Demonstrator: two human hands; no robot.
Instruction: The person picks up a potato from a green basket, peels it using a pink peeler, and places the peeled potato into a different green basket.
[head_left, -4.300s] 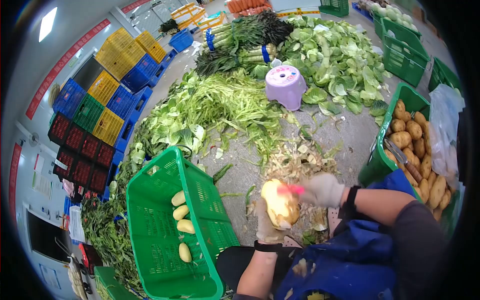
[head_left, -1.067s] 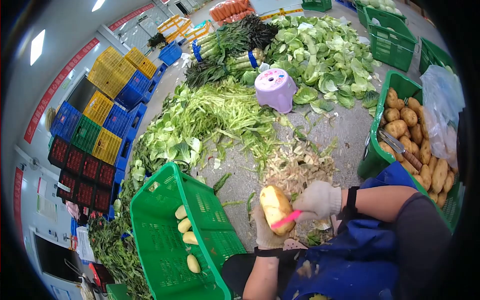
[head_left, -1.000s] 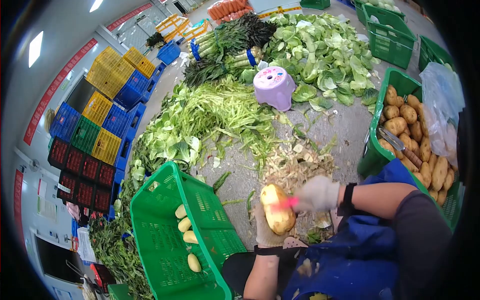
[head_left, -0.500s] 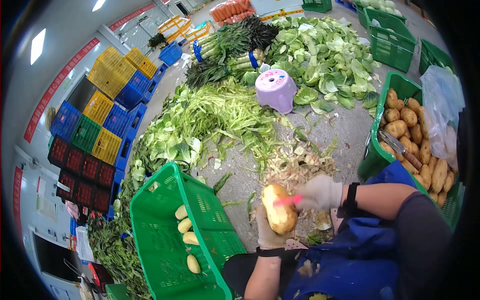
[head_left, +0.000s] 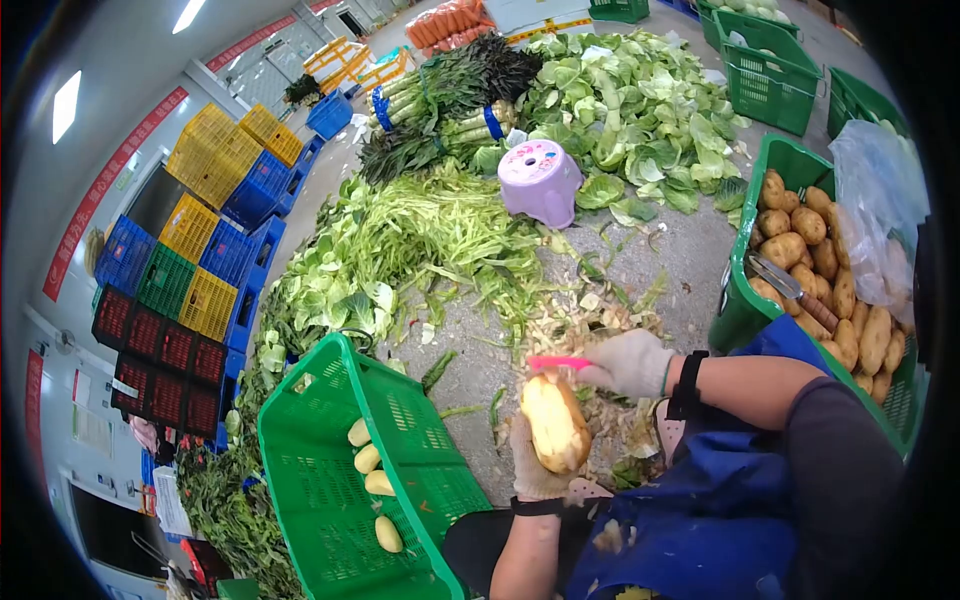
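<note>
Greens (head_left: 420, 230) heaped on the floor, well beyond both sets of fingers; green crate (head_left: 298, 392) just left of the left fingers, four peeled potatoes (head_left: 367, 458) lying in it; second crate (head_left: 740, 315) right of the right fingers, past the forearm, full of unpeeled potatoes, a knife (head_left: 790, 290) on top; stool (head_left: 540, 180) at the edge of the greens, well beyond the fingers; peels (head_left: 590, 325) strewn on the floor just beyond the right fingers.

Left hand (head_left: 535, 465) gloved; fingers wrapped from below and clamped on the lower end of the potato (head_left: 555, 425); potato stands tilted above the left fingers, mostly pale and peeled.

Right hand (head_left: 630, 362) gloved; fingers closed on the handle of the peeler (head_left: 560, 363); peeler lies about level, pointing left from the fingers, just over the potato's top end; touching or not, cannot tell.
</note>
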